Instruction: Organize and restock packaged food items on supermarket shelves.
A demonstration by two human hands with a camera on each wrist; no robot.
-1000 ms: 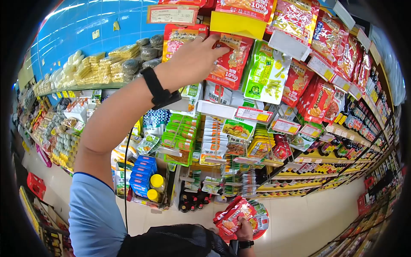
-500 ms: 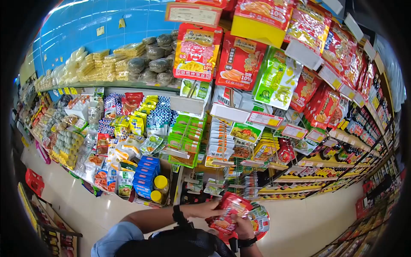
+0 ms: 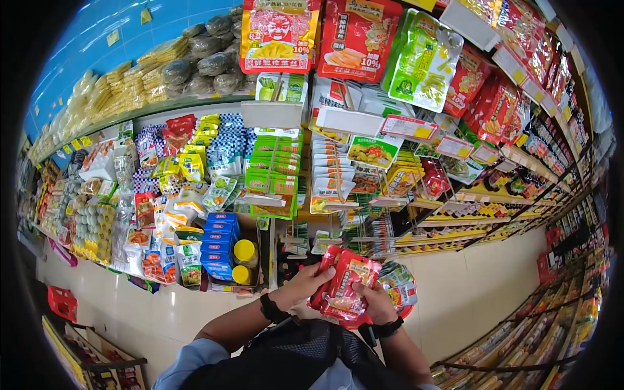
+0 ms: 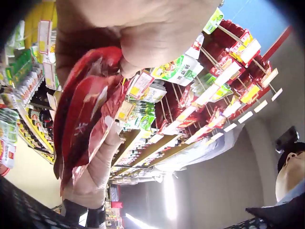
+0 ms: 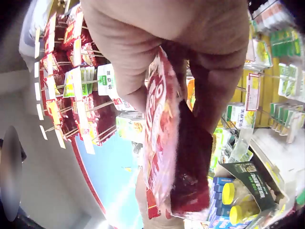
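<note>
Lower centre: left hand (image 3: pixel 301 286) and right hand (image 3: pixel 377 303) grip red packets (image 3: pixel 349 285), apparently gathering them; next likely requires one grip released.

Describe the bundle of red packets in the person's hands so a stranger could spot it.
In the head view, start at the blue wall, upper left. Drop to the lower middle, where the left hand and right hand grip the bundle of red packets. Unlike the hanging red packets above, these are hand-held.
</note>
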